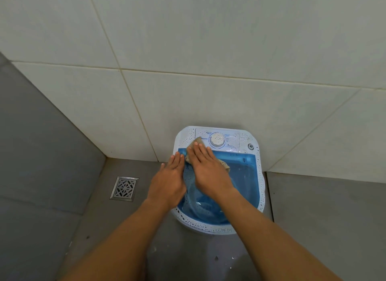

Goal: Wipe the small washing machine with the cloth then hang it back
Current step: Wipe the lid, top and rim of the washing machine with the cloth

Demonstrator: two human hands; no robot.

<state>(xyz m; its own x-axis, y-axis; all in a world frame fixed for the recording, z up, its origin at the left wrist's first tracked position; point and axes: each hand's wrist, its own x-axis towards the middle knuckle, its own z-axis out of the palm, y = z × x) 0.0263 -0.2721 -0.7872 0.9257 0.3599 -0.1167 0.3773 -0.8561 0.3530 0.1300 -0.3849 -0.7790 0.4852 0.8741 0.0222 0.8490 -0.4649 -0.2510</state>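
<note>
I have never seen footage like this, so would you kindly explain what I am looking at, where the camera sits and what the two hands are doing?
This is one picture, taken by a camera worn on the person's head and looking down, so the two bare arms are the wearer's own. Below them stands a small washing machine, white with a blue lid and a round dial, set on a grey floor in a tiled corner. The right hand lies flat, fingers straight, pressing a tan cloth onto the machine near the dial. The left hand rests flat on the machine's left edge and holds nothing. The metal grate to the left is a floor drain.
</note>
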